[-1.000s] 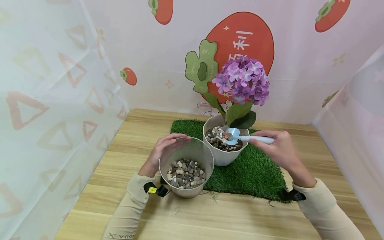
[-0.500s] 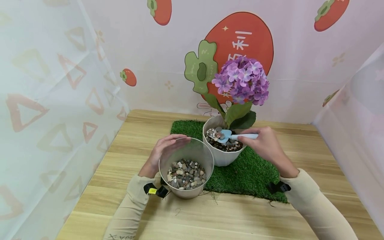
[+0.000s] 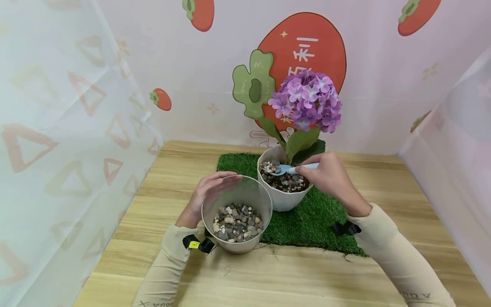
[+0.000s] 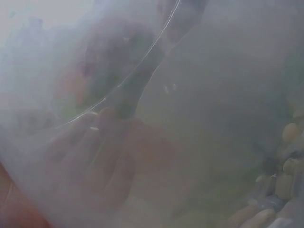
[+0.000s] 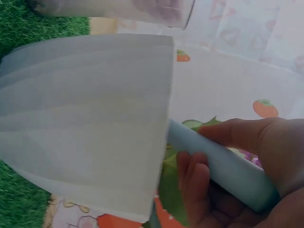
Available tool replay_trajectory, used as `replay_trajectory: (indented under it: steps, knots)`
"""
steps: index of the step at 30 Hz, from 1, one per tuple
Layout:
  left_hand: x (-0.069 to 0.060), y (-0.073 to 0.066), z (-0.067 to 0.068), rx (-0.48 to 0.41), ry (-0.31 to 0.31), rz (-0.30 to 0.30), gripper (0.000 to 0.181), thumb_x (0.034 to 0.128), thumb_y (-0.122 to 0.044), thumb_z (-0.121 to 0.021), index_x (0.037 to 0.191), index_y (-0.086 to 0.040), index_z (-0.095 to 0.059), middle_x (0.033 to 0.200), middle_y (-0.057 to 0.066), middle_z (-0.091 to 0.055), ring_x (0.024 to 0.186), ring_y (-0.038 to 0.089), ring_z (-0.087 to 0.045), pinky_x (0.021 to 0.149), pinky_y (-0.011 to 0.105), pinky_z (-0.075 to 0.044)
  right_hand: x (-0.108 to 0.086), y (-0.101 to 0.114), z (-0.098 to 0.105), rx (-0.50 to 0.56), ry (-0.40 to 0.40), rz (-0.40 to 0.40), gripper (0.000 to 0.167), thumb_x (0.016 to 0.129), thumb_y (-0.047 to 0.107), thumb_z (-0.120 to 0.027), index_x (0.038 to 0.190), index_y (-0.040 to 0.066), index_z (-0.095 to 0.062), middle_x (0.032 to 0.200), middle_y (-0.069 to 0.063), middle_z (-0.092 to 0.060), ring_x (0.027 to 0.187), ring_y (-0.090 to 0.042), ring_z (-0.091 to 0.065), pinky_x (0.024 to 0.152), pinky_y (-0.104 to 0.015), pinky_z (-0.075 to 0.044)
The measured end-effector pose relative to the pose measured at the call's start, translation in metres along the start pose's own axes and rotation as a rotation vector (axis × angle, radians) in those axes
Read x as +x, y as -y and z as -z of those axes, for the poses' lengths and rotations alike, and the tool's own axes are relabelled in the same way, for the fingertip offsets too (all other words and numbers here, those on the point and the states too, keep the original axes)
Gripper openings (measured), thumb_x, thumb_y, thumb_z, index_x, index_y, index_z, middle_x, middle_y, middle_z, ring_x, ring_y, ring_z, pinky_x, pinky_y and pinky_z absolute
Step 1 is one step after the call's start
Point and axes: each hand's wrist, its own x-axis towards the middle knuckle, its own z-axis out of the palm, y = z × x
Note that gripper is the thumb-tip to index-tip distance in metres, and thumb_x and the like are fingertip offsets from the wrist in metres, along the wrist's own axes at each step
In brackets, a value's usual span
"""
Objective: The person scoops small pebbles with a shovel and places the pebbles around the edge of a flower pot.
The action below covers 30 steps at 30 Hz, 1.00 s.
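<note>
Pale blue trowel (image 3: 284, 169) sits further left than a second ago, its blade now close to the left inner wall of the white pot (image 3: 284, 199), pebbles at the tip. Right hand (image 3: 327, 174) has slid left with it, fingers and thumb pinching the handle. Left hand (image 3: 207, 194) and the clear tub (image 3: 241, 247) haven't really budged: straightish fingers lie along the tub's side, pebbles (image 3: 238, 222) inside. Tub's right next to the pot, so room's tight there, but bare surface (image 3: 299, 277) runs along the front of the grass mat (image 3: 318, 219). Left wrist view is super hazy, and the pot wall hides the blade in the right wrist one.
</note>
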Motion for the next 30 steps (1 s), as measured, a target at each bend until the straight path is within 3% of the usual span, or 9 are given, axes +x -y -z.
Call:
replay_trajectory:
  steps: [9,17,23,30]
  knots:
    - [-0.001,-0.002,-0.003,0.010,-0.043,0.031,0.042,0.1119,-0.006,-0.032,0.142,0.018,-0.050,0.141,0.019,-0.069,0.137,0.028,-0.064,0.126,0.043,-0.043,0.018,0.014,0.016,-0.053,0.069,-0.035,0.024,0.088,0.027,-0.078,0.094,0.005,-0.085,0.081,-0.012,-0.081,0.046,-0.009,-0.041,0.043,-0.023,-0.036]
    - [0.000,-0.001,-0.001,-0.004,-0.007,0.004,0.042,0.1120,-0.005,-0.030,0.142,0.015,-0.053,0.142,0.018,-0.069,0.138,0.029,-0.064,0.126,0.043,-0.043,0.024,0.017,0.026,-0.047,0.122,-0.069,0.026,0.089,0.029,-0.078,0.090,0.005,-0.085,0.071,-0.001,-0.079,0.054,-0.012,-0.054,0.047,-0.024,-0.040]
    - [0.000,-0.001,-0.001,-0.008,0.001,-0.003,0.042,0.1122,-0.006,-0.030,0.143,0.015,-0.051,0.143,0.018,-0.068,0.138,0.028,-0.063,0.126,0.043,-0.043,0.022,0.017,0.033,-0.057,0.140,-0.087,0.024,0.089,0.030,-0.079,0.087,0.007,-0.086,0.066,0.001,-0.075,0.050,-0.010,-0.042,0.045,-0.024,-0.034]
    - [0.000,-0.002,-0.003,0.001,0.007,-0.008,0.043,0.1121,-0.005,-0.029,0.143,0.016,-0.051,0.143,0.020,-0.067,0.138,0.029,-0.063,0.126,0.042,-0.044,0.009,0.015,0.033,-0.059,0.134,-0.044,0.027,0.091,0.029,-0.078,0.098,0.005,-0.085,0.055,0.004,-0.064,0.043,-0.007,-0.035,0.041,-0.022,-0.031]
